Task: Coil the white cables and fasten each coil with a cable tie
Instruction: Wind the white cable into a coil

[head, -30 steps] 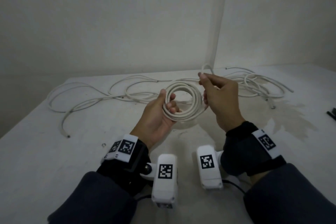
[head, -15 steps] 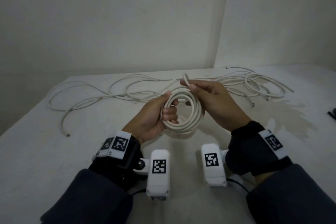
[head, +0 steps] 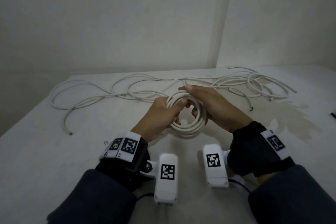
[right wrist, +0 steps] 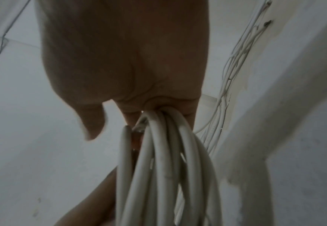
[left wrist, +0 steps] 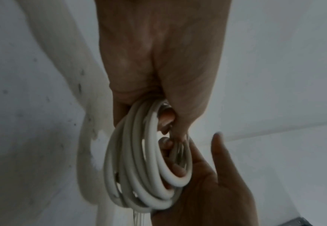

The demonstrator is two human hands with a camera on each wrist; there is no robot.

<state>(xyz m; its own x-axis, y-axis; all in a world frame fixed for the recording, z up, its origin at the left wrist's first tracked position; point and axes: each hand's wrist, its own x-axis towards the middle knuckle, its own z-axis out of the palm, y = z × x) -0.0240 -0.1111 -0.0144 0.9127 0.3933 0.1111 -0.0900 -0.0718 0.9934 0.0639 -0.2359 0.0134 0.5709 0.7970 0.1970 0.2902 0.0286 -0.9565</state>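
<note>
A coil of white cable hangs between both hands just above the table. My left hand grips its left side, fingers curled through the loops; the left wrist view shows those fingers wrapped round the coil. My right hand grips the right and far side of the coil, with the short cable end sticking up by its fingertips. In the right wrist view the strands of the coil run out of my curled fingers.
Loose white cables sprawl over the far part of the white table: long loops at the left and a tangle at the right. A small dark object lies at the right edge. Walls meet in a corner behind the table.
The right hand brought the cable's free end down from above onto the coil and closed on the coil's far right side. The coil and both hands sank slightly toward me.
</note>
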